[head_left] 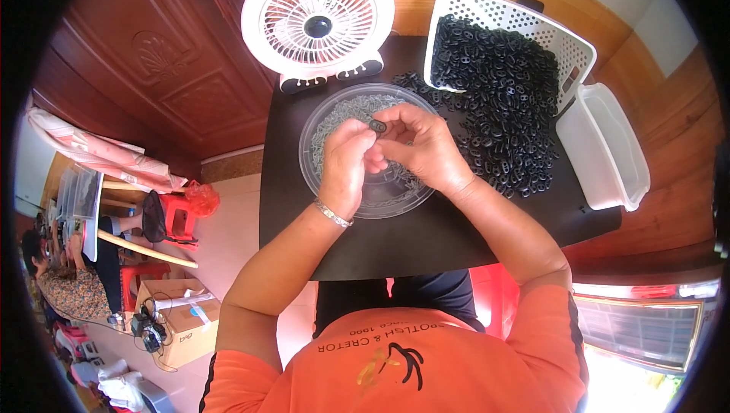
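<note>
A small black oval piece with holes (377, 126) is between the fingertips of both my hands, above a round clear tub (306, 156). My left hand (346, 160), with a bracelet at the wrist, is closed at the piece's left side, its fingers curled. From the right, my right hand (426, 147) pinches the piece with thumb and forefinger. Under my hands the tub holds many small grey-silver pins or screws (342, 112), too fine to tell which. Many similar black pieces (513, 120) lie heaped to the right of the tub, spilling from a tipped white basket (566, 44).
A white fan (319, 29) stands behind the tub on the dark table (365, 257). At the table's right is a white plastic bin (604, 147). Far left, another person (72, 284) sits at a table near a cardboard box (186, 322) and red stools (179, 219).
</note>
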Demonstrator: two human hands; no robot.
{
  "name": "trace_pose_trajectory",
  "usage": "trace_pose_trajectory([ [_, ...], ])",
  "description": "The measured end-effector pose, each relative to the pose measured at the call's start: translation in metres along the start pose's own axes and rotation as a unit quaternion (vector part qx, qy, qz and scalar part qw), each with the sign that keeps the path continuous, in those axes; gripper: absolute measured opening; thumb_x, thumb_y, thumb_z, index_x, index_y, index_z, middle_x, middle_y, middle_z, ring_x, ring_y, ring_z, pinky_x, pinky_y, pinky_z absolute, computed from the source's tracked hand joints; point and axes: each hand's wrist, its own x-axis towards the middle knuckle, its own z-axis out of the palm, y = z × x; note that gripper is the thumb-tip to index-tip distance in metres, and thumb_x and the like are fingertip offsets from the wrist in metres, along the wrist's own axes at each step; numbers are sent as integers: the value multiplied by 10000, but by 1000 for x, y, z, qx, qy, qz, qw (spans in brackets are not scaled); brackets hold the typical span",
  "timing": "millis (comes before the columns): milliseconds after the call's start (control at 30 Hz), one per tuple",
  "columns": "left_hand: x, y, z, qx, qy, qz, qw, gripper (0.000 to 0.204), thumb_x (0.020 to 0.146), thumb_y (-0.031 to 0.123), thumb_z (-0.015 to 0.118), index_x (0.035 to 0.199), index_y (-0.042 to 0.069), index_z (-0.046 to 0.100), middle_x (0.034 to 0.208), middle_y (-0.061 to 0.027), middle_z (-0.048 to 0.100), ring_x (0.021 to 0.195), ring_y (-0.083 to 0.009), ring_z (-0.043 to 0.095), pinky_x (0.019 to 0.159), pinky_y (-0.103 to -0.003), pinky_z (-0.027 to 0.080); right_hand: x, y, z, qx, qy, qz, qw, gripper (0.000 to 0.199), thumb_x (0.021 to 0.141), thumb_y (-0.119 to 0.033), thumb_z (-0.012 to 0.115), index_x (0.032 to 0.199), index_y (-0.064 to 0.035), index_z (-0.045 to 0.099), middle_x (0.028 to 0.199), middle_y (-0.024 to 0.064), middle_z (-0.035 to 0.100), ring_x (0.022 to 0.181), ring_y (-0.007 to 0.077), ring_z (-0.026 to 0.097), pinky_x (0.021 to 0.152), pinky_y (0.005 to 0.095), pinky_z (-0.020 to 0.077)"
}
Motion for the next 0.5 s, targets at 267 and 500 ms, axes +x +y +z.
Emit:
trace_pose_trajectory([
  [267, 3, -10, -3, 6, -5, -4, 1000, 131, 883, 179, 519, 900, 57, 562, 747, -54, 622, 646, -148, 614, 597, -261, 474, 1, 3, 2, -137, 27, -61, 988, 336, 747, -17, 752, 1059, 19, 633, 830, 64, 655, 724, 100, 632, 688, 257, 519],
  [500, 7, -1, -3, 2, -36, -29, 999, 163, 934, 220, 502, 911, 76, 576, 774, -50, 637, 663, -126, 616, 604, -249, 484, 0, -3, -5, -155, -4, -89, 984, 307, 744, -16, 754, 1034, -4, 654, 864, 60, 630, 736, 123, 638, 695, 269, 527],
])
